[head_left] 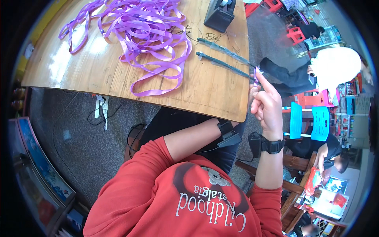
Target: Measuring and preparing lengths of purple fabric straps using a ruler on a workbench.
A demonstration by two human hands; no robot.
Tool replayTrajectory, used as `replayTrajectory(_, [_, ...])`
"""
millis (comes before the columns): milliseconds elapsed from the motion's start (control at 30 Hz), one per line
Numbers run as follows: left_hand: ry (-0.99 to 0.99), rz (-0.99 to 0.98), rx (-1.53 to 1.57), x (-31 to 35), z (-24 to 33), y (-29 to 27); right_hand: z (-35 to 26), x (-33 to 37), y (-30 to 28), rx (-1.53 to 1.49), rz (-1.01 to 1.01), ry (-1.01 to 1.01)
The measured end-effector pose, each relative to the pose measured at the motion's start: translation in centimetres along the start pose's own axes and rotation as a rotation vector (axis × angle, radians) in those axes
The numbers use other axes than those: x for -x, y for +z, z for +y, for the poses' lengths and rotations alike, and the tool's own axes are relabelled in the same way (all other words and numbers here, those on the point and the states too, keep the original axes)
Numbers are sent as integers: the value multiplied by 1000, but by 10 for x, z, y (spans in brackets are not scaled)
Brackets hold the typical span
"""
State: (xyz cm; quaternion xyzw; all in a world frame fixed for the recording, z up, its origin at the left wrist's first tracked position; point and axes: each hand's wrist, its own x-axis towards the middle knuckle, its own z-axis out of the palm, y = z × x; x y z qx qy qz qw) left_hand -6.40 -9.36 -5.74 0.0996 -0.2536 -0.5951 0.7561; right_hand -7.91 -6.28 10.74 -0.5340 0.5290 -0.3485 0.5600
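My right hand [267, 103] is at the table's right edge, its index finger stretched up and the other fingers curled. A small piece of purple ribbon [256, 77] with something clear on it is pinched at its fingertips. Two long, thin, dark green strips [225, 65], partly wrapped in clear film, run from there leftward over the tabletop. My left forearm [193, 135] reaches toward the near right table corner; the left hand is hidden at or below the edge. Left of the strips lies a tangled heap of purple ribbon lanyards [158, 39].
A black tape dispenser [219, 15] stands at the far right of the wooden table [205, 94]. To the right are a blue chair [319, 123], red stools [295, 35] and a person in dark trousers [288, 75]. Framed panels [43, 158] stand at the left; cables lie on the floor.
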Motion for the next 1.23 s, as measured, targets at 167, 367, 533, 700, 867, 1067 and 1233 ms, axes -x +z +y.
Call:
replayTrajectory(167, [-6, -96, -22, -1, 13, 4, 1, 0, -1, 16, 12, -12])
replayTrajectory(367, [-66, 21, -355, -1, 24, 7, 1, 3, -4, 19, 0, -20])
replayTrajectory(533, [-63, 120, -317, 1, 30, 13, 3, 3, -9, 38, 15, 12])
replayTrajectory(700, [37, 119, -535, 3, 46, 12, 5, 6, -14, 65, 19, -10])
replayTrajectory(867, [85, 94, -662, 3, 51, 9, 6, 6, -18, 200, 31, -45])
replayTrajectory(1067, [25, 80, -682, 5, 51, 2, 0, 7, -22, 443, 63, -97])
replayTrajectory(1233, [-40, 97, -482, 3, 48, 4, -2, 2, -18, 1039, 158, -281])
